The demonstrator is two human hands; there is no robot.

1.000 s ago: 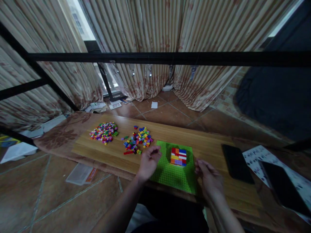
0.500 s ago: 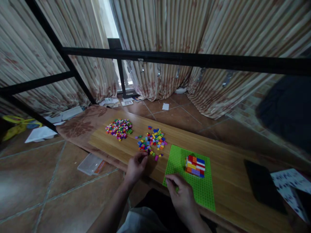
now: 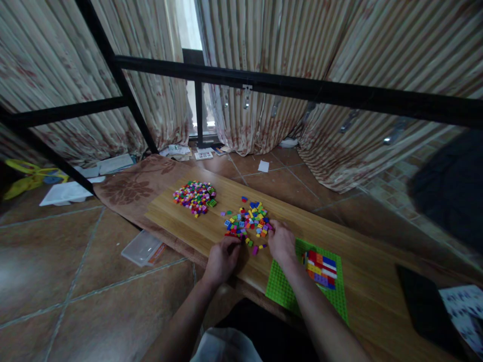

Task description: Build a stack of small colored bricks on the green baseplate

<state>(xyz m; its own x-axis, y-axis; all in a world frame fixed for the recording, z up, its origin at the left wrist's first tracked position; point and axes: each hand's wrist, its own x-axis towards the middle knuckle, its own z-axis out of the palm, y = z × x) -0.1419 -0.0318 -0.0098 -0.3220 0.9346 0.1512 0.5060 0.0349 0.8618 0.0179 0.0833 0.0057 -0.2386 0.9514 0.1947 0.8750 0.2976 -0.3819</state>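
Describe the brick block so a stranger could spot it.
Find the wooden board, then the green studded plate on it. The brick block sits on that plate, topped in red, blue, white, yellow, orange and purple. Unlike the loose bricks nearby, its bricks are joined into one piece.

Dim room, window light from behind curtains
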